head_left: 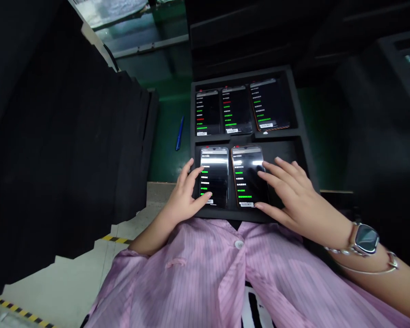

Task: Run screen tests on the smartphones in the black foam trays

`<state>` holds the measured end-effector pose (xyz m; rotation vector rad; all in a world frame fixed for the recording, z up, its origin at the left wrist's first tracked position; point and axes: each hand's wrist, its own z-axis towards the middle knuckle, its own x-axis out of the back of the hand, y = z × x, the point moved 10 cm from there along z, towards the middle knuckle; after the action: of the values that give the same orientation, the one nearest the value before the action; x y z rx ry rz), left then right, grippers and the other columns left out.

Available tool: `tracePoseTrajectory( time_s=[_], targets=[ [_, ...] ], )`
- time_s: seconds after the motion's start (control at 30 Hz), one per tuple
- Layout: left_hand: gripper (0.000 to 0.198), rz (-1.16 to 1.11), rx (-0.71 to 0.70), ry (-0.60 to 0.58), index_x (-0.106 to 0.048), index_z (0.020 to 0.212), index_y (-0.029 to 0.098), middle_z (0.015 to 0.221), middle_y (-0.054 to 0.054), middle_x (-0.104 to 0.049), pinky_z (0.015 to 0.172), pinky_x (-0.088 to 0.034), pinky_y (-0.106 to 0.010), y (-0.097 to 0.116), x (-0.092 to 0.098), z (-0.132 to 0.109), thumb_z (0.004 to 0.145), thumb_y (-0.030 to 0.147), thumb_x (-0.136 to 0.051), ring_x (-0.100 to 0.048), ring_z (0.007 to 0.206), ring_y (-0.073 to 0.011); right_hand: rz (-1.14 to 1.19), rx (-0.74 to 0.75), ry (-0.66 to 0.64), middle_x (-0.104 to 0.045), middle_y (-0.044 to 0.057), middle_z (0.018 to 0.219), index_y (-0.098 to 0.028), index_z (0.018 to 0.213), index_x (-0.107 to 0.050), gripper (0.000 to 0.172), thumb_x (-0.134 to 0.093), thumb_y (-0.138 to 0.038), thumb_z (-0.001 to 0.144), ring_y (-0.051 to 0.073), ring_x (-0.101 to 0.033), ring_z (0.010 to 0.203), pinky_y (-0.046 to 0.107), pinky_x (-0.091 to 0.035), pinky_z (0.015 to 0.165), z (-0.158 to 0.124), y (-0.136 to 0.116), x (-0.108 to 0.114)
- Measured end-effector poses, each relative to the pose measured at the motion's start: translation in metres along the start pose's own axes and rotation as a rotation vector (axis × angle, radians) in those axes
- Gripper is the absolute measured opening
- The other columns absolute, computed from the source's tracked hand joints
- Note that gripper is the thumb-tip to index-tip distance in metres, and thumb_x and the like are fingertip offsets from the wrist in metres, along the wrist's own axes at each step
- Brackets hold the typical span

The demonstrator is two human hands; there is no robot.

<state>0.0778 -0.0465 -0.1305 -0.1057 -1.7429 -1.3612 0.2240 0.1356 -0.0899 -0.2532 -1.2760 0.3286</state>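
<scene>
Two lit smartphones lie side by side in the front row of a black foam tray (pixel 302 118). My left hand (pixel 187 193) rests over the left edge of the front left phone (pixel 218 182), fingers apart, thumb low on its screen. Over the right edge of the front right phone (pixel 248 177) is my right hand (pixel 290 191), its fingers spread and the tips at the screen. In the back row sit three more phones: a left one (pixel 208 114), a middle one (pixel 237 109) and an orange-edged right one (pixel 269 105). All screens show lists of white, green or red text.
A blue pen (pixel 180 133) lies on the green table (pixel 164 159) left of the tray. Tall stacks of black trays (pixel 71 150) stand close on the left. More black trays (pixel 372 114) are at the right. Yellow-black tape (pixel 20 312) marks the floor.
</scene>
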Motion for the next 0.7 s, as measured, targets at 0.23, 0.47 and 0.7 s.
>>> tracePoseTrajectory(
  time_s=[0.23, 0.47, 0.7],
  targets=[
    [0.078, 0.140, 0.033, -0.035, -0.029, 0.162, 0.032, 0.174, -0.012, -0.016, 0.128, -0.023, -0.065, -0.004, 0.001, 0.013, 0.096, 0.058, -0.063, -0.014, 0.162, -0.0383, -0.043, -0.042, -0.020, -0.039, 0.027, 0.160, -0.014, 0.160, -0.032, 0.071, -0.051, -0.053, 0.103, 0.048, -0.029, 0.153, 0.078, -0.037, 0.115, 0.006, 0.009, -0.013],
    [0.045, 0.126, -0.236, -0.093, -0.070, 0.069, 0.025, 0.131, -0.001, -0.071, 0.133, -0.012, -0.059, 0.051, 0.033, 0.024, 0.103, 0.051, -0.054, -0.045, 0.149, -0.0303, 0.122, 0.178, 0.043, -0.076, 0.003, 0.095, -0.024, 0.110, -0.063, 0.017, -0.059, -0.038, 0.102, 0.023, -0.075, 0.084, 0.062, -0.034, 0.126, 0.033, -0.019, 0.053],
    [0.062, 0.260, 0.040, 0.270, -0.056, 0.148, 0.027, 0.168, -0.011, -0.034, 0.129, -0.017, -0.065, -0.005, 0.078, 0.165, 0.095, 0.059, -0.065, -0.017, 0.160, -0.0410, -0.073, -0.241, 0.112, -0.037, 0.020, 0.164, -0.022, 0.144, -0.060, 0.061, -0.058, -0.061, 0.098, 0.052, -0.034, 0.149, 0.080, -0.022, 0.117, 0.157, 0.097, 0.023]
  ],
)
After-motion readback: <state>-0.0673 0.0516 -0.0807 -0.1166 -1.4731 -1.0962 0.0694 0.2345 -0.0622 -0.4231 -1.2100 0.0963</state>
